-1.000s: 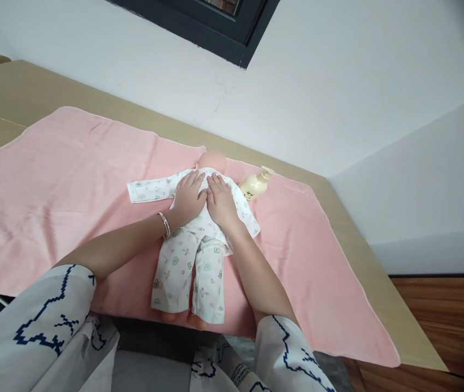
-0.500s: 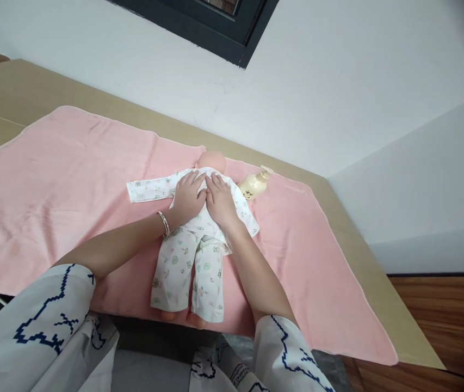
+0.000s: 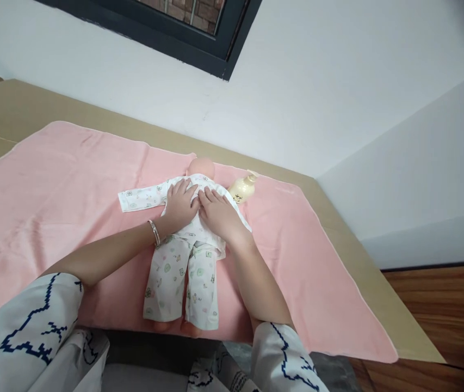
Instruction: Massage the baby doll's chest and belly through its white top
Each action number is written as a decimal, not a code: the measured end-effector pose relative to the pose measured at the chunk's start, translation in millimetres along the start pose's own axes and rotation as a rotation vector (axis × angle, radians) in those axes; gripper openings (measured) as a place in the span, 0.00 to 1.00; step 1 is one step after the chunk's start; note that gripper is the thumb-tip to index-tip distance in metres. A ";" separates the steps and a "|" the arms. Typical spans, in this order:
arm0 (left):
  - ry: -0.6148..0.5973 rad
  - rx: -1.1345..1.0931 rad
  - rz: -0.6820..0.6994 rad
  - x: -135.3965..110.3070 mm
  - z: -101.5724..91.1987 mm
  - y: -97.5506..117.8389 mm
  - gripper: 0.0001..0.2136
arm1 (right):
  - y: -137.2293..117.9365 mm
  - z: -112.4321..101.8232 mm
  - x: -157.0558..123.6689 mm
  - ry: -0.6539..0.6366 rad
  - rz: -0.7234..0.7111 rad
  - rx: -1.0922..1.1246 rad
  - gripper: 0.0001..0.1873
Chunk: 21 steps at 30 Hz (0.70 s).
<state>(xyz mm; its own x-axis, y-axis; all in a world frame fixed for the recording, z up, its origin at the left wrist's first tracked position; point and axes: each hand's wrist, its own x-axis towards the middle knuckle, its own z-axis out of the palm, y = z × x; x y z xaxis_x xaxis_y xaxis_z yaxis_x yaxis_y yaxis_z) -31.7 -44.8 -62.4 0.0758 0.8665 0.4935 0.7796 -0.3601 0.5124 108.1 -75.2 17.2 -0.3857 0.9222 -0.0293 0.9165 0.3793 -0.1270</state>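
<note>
Hands lie flat side by side on the baby doll point(image 3: 183, 261); your left hand point(image 3: 180, 204) and right hand point(image 3: 217, 213) press its torso with fingers spread, gripping nothing; the doll lies along the pink towel point(image 3: 52, 185) on the table point(image 3: 398, 321), head toward the wall; a cream pump bottle point(image 3: 242, 188) lies just beside its head.

A cream pump bottle point(image 3: 241, 189) lies on a pink towel point(image 3: 52, 190) spread over the tan surface point(image 3: 19, 103), beneath a white wall point(image 3: 317, 81) with a dark-framed window point(image 3: 166, 32), beside a wooden floor point(image 3: 439, 305).
</note>
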 end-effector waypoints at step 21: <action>-0.388 -1.356 -0.592 127.5 5.3 110.1 0.37 | 88.8 -41.3 6.8 0.412 0.229 0.188 0.33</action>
<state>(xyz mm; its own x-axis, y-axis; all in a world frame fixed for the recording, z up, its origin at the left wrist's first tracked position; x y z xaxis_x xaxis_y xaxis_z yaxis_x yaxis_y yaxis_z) 67.1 27.8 53.2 0.2891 0.9515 -0.1052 -0.3663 0.2115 0.9061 191.3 -32.0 46.7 -0.0682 0.9478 0.3114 0.9233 0.1782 -0.3402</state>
